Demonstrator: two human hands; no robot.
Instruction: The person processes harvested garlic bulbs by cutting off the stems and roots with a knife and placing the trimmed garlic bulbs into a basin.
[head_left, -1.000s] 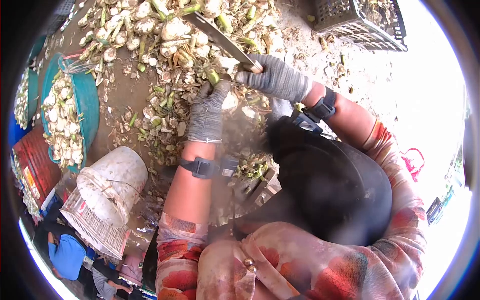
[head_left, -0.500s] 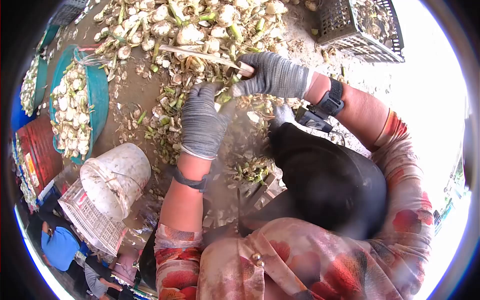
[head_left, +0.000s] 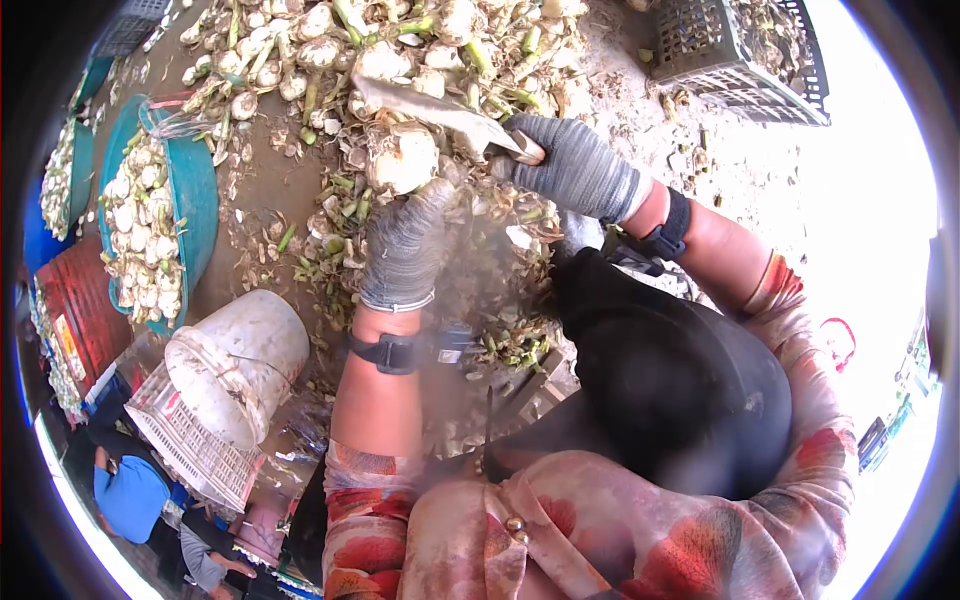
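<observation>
1. Here was the left hand in its grey knitted glove [head_left: 405, 250], fingers curled nearly closed at the near side of a round, cream-white garlic bulb with papery brown skin [head_left: 402, 158]; the exact fingertip contact was hidden.
2. And the bulb sat just past that glove, at its twelve o'clock, with the loose garlic pile [head_left: 320, 50] beyond it.
3. Over at two o'clock from the left hand, the right hand in its matching grey glove [head_left: 575, 168] was wrapped firmly around the short wooden handle [head_left: 527, 150] of a broad, dull metal blade [head_left: 430, 108]. That blade slanted towards eleven o'clock, close above the bulb; whether they touched, I couldn't tell.
4. Handling, then: the bulb looked light and firm, its dry skin likely to flake and slide under knitted fabric, its flesh easy to bruise or nick.
5. Best hold? Around the bulb's fat sides, from six o'clock, fingertips tucked well below the edge; the knife, stiff and heavier-looking, belonged by its wood alone.
</observation>
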